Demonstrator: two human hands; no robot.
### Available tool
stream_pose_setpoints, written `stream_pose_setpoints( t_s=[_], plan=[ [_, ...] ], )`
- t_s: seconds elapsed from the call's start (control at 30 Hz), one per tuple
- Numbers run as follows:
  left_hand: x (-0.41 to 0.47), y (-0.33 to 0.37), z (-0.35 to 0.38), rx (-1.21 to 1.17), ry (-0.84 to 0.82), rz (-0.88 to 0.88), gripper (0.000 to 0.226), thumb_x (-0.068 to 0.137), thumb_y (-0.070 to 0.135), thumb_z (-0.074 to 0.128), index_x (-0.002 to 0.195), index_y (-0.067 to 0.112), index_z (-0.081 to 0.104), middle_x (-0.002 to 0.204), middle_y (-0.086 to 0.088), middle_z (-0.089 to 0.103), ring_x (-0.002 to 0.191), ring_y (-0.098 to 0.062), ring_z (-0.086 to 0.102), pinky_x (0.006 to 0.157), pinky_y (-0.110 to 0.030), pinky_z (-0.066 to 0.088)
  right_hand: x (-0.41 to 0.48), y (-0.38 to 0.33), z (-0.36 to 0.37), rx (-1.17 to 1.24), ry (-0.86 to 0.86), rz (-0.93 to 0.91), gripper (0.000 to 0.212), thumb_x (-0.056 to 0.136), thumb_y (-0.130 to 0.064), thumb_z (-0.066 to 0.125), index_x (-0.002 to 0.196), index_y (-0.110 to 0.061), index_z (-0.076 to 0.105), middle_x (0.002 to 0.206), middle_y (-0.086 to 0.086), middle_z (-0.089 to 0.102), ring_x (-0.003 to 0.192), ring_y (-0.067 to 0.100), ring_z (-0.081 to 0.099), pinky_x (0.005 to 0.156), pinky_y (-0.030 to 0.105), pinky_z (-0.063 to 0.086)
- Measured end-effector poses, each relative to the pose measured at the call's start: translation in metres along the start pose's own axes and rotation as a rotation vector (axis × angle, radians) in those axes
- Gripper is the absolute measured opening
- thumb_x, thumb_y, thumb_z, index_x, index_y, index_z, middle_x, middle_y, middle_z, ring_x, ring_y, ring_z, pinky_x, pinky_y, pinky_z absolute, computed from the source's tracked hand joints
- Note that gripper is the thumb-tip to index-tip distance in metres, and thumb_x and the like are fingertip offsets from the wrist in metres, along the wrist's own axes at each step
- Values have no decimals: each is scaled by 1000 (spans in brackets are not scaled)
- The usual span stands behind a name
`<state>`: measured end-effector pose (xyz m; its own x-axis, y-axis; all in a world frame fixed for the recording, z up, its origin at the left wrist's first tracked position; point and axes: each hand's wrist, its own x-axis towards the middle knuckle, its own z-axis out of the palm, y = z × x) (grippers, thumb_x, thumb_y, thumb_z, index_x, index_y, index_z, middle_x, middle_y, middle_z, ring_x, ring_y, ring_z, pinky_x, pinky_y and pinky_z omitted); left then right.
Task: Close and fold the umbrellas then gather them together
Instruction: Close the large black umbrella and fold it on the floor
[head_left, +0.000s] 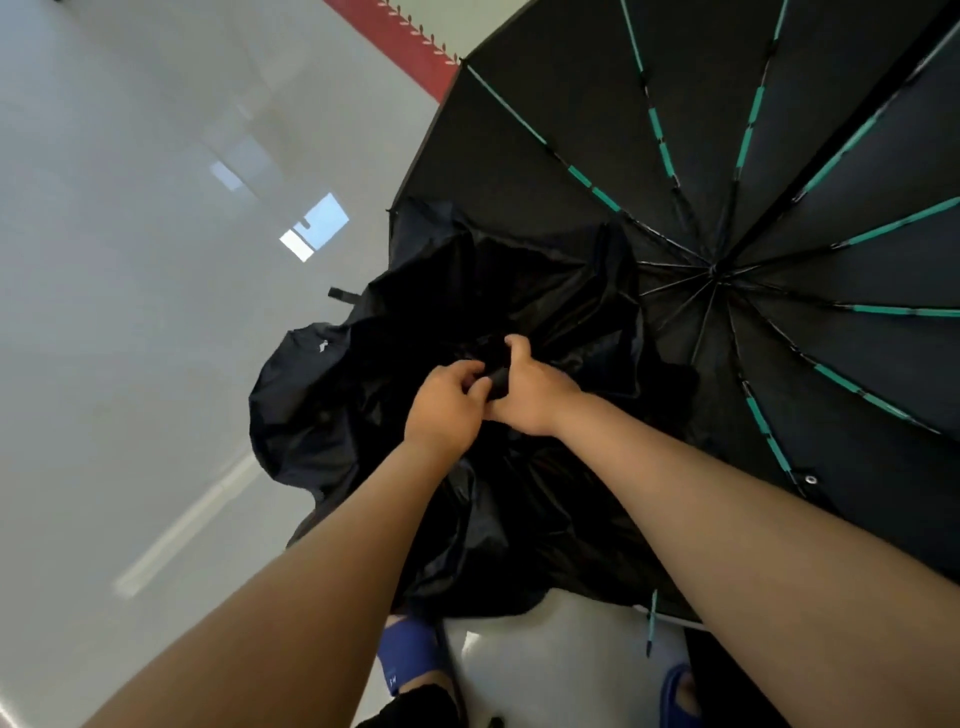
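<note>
**Both hands on the centre of the collapsed umbrella, open one beside it**

From my remote seat I look down over two bare forearms reaching forward. The left hand (447, 405) and the right hand (524, 395) meet knuckle to knuckle over the middle of a collapsed black fabric umbrella (337, 415). The right hand's fingers are wrapped over a short black stub (497, 382) that sticks up from the folds. The left hand's fingers are curled in against the same stub, thumb side touching the right hand. I cannot tell whether that stub is the handle or the shaft.

The collapsed umbrella's cloth hangs in loose, crumpled folds around and below the hands, and a small black strap tab (343, 294) juts out at its far left edge.

Just to the right lies a large open black umbrella with teal-banded ribs (779, 156), its inner side turned towards me like a shallow bowl. The ribs fan out from a central hub (716, 270). The crumpled cloth overlaps its near left rim; whether any of it lies down inside, I cannot tell. One teal-tipped rib end (652, 618) pokes out below the right forearm.

Both umbrellas are over a glossy pale grey floor (130, 312), with a red patterned strip (400, 41) at the top. At the bottom I see a foot in a blue slipper (410, 654) and a second blue slipper (675, 691).
</note>
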<state>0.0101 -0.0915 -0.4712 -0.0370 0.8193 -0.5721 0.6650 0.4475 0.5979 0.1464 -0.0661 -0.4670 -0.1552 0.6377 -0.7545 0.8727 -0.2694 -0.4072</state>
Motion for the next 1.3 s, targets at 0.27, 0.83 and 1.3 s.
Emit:
stream_pose_setpoints(
  t_s=[0.27, 0.83, 1.3],
  plan=[
    [-69, 123, -32, 38, -125, 72, 40, 99, 37, 50, 134, 19, 57, 129, 0, 61, 116, -17, 58, 97, -28, 45, -119, 41, -75, 160, 115, 69, 52, 94, -35, 64, 143, -24, 49, 140, 4, 54, 124, 22, 56, 103, 35, 47],
    [-302, 525, 142, 150, -530, 558, 20, 95, 27, 56, 110, 19, 67, 109, 1, 70, 102, -17, 64, 90, -31, 48, -507, 277, -299, 18, 625, 343, 31, 96, -30, 55, 126, -29, 64, 122, -2, 66, 116, 25, 58, 97, 40, 44],
    [-363, 514, 322, 491, -764, 423, 49, 99, 27, 43, 148, 25, 43, 147, -9, 47, 125, -24, 53, 105, -38, 46, -552, 441, -227, 988, 237, 494, 53, 106, -52, 30, 157, -35, 26, 150, 8, 46, 113, 29, 59, 72, 36, 58]
  ],
)
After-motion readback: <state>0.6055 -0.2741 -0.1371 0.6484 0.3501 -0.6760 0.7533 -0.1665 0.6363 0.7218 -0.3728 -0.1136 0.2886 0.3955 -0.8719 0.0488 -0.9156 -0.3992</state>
